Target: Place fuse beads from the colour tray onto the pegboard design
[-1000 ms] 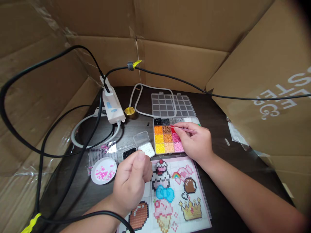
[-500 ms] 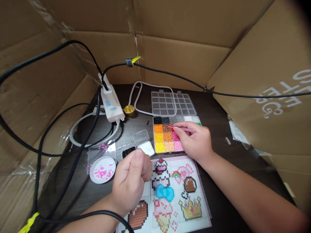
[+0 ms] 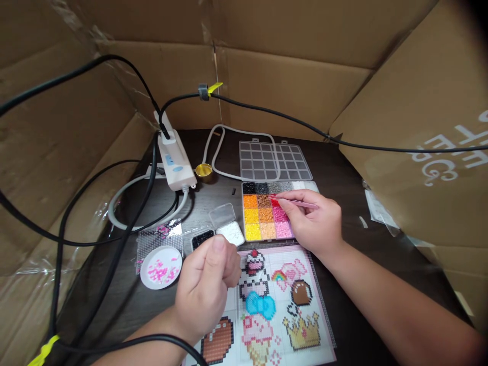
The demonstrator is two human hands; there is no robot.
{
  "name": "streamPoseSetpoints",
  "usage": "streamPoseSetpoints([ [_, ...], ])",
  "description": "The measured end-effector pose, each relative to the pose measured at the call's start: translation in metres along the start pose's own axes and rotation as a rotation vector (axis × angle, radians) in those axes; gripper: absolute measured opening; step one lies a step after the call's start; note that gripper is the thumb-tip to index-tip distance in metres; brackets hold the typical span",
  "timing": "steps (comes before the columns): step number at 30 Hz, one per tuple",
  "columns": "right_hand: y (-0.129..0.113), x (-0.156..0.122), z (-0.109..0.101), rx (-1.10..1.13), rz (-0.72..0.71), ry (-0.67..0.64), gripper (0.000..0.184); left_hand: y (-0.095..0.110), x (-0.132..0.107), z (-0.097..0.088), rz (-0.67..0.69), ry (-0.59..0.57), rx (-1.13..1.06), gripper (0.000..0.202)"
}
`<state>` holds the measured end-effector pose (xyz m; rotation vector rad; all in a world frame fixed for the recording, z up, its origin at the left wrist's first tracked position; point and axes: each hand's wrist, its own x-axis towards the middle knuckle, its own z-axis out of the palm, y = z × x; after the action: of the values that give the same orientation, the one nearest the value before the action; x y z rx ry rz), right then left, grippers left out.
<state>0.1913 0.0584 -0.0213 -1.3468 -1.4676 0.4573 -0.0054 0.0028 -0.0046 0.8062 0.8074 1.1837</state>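
My right hand (image 3: 318, 223) pinches a pair of pink tweezers (image 3: 303, 204), their tips over the brown and red cells of a divided bead box (image 3: 266, 216) full of coloured beads. Closed in a fist, my left hand (image 3: 209, 284) hovers above the pattern sheet; whatever its fingers may hold is hidden. Under a clear pegboard, the pattern sheet (image 3: 280, 310) shows pixel pictures of a cupcake, ice cream and a crown. A blue bead bow (image 3: 261, 306) lies on it. Small open boxes of black beads (image 3: 202, 239) and white beads (image 3: 231, 234) sit behind my left hand.
A white dish (image 3: 161, 267) of pink beads overlaps another pegboard (image 3: 171, 236) at left. Behind stand a power strip (image 3: 175, 162), a gold cup (image 3: 203, 172) and the box's clear lid (image 3: 293, 161). Black cables (image 3: 125, 244) loop across the left; cardboard walls (image 3: 274, 84) enclose the table.
The view has shifted slightly. My right hand, still gripping the tweezers, has moved a little to the right over the bead box. My left fist has stayed in place.
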Motion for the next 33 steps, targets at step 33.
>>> streamPoseSetpoints([
  [33,-0.0042,0.0031,0.0002,0.011,-0.009,-0.049,0.007,0.0012,0.0005,-0.0001,-0.009,0.016,0.027,0.047],
])
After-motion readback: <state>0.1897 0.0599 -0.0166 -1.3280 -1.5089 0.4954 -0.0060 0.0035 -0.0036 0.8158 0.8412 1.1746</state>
